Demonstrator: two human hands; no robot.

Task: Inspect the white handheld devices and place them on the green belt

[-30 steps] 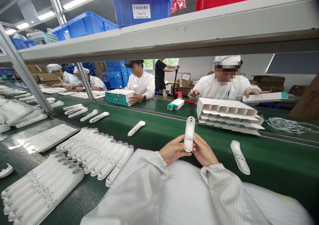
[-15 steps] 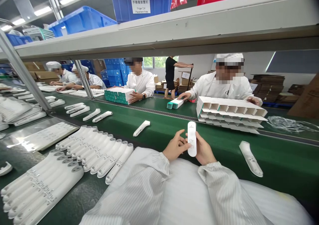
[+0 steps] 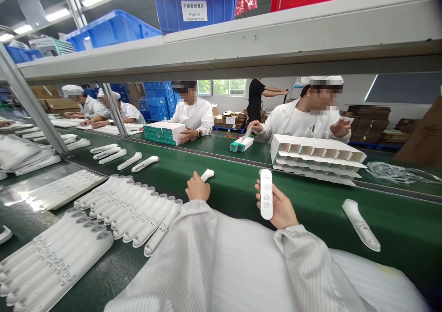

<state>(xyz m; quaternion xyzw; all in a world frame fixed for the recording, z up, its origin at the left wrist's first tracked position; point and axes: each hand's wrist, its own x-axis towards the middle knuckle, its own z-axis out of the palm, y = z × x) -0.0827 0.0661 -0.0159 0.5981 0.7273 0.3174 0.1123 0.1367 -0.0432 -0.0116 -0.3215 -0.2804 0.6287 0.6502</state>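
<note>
My right hand [image 3: 283,206] holds a white plastic handset casing [image 3: 266,193] upright, its long face with grey printed symbols turned toward me. My left hand [image 3: 198,187] has its fingers closed round the near end of another white casing [image 3: 207,174] on the green belt; only that casing's bent far end shows. To the right on the belt lies one more white casing [image 3: 361,224], hollow side up. Several others rest farther left along the belt.
Rows of white casings [image 3: 57,257] cover the left bench. A shelf [image 3: 276,40] with blue bins [image 3: 196,8] crosses overhead. Across the belt, co-workers in white handle white-and-green boxes [image 3: 165,132]; a stacked white carton with compartments [image 3: 317,158] stands at right.
My left hand has left the casing in my right hand and moved left onto the one on the belt. Casings on the belt have shifted right. The co-worker opposite has raised a hand.
</note>
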